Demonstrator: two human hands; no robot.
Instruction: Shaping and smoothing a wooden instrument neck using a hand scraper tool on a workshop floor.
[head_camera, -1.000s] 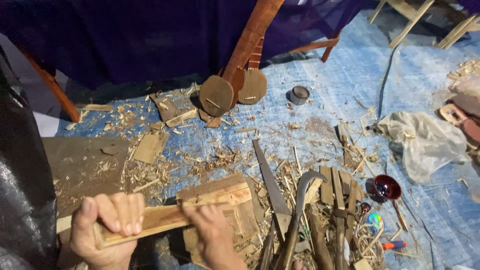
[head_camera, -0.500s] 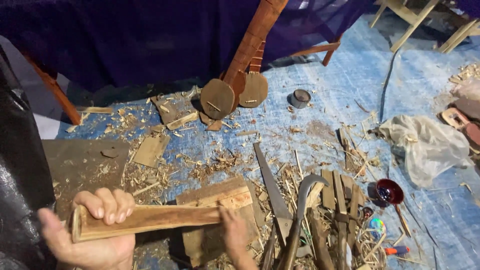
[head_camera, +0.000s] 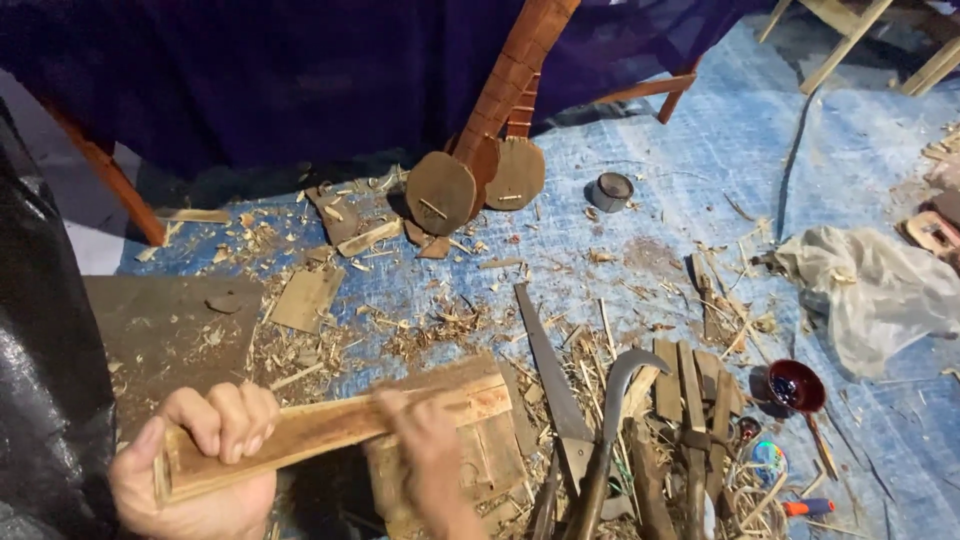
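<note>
Seen from a head-worn camera over a blue woven tarp (head_camera: 700, 190) strewn with wood shavings. Left hand (head_camera: 205, 465) at near left, fingers (head_camera: 235, 420) curled tight over the near end of a long, pale brown wooden slat (head_camera: 330, 428), thumb underneath. Right hand (head_camera: 425, 455) at near centre, fingertips pressed on the slat's top edge about midway; whether closed round it cannot be told from here. Slat slanting up to the right, far end resting over a flat wooden block (head_camera: 470, 450). Compared with half a second ago: slat tilted rather than level, right hand moved up from beneath the block onto the slat. Just right of the block, a long grey saw blade (head_camera: 545, 365) and a curved dark sickle (head_camera: 615, 400) among splints. Farther right, a small dark red bowl (head_camera: 795, 387) and crumpled white plastic sheet (head_camera: 880, 285). At the far centre, two round-bodied brown stringed instruments (head_camera: 480, 170) leaning against dark cloth, a grey tape roll (head_camera: 612, 190) beside them.
</note>
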